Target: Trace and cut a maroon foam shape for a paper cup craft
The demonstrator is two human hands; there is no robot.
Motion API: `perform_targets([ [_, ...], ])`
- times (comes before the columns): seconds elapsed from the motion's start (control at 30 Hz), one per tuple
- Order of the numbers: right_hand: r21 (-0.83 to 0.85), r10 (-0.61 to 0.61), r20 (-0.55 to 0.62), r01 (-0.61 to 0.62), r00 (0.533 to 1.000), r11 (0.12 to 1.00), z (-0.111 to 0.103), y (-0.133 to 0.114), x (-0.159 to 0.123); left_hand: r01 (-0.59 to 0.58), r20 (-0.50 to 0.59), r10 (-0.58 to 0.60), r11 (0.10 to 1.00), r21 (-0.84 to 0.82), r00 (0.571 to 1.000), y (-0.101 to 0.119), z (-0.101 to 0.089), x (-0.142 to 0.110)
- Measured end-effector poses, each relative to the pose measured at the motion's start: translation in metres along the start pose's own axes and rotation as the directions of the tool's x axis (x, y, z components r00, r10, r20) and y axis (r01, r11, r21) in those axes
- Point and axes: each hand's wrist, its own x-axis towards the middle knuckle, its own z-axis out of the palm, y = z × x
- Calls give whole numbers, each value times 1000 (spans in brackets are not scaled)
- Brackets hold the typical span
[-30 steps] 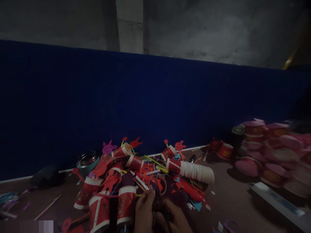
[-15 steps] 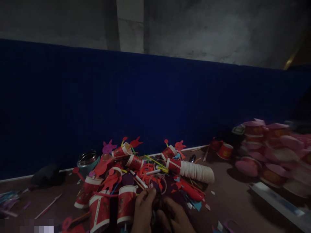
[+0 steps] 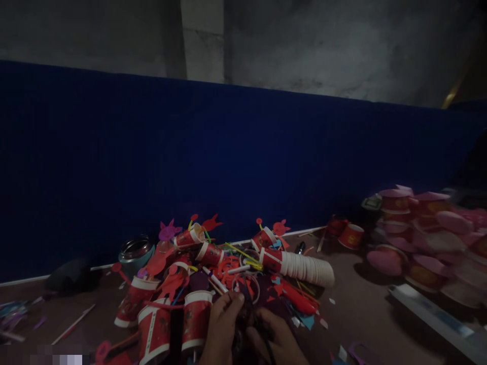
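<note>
My left hand [image 3: 221, 327] and my right hand [image 3: 276, 339] meet at the bottom edge, fingers curled round a small dark thing that I cannot make out. They sit at the near side of a heap of red paper cups [image 3: 196, 319], red paper cut-outs [image 3: 173, 281] and coloured straws [image 3: 239, 252]. A sleeve of stacked white cups [image 3: 304, 267] lies on its side just beyond my right hand. The light is dim.
A dark blue partition [image 3: 228, 162] rises behind the brown table [image 3: 357, 314]. A glass jar [image 3: 136, 252] stands at the left of the heap. Pink-lidded red cups [image 3: 414, 233] are piled at the right, with a long pale strip [image 3: 437, 318] in front of them.
Both hands stay together at the bottom edge; the left fingers have crept slightly up and right over the dark thing. The heap has not moved.
</note>
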Motion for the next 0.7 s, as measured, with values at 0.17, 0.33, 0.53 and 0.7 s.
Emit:
perform_targets([
  [0.17, 3, 6, -13, -6, 1000, 1000, -3, 4, 0, 3, 90, -3, 1000, 2, 996, 2, -3, 4],
  [0.33, -16, 35, 12, -35, 999, 999, -5, 3, 1, -2, 186, -2, 1000, 22, 983, 10, -3, 1],
  [0.53, 5, 44, 72, -44, 996, 999, -8, 10, 3, -48, 245, 35, 998, 44, 969, 16, -3, 1],
  [0.7, -9, 84, 41, -84, 996, 996, -10, 13, 3, -56, 259, 43, 998, 42, 965, 14, -6, 6],
])
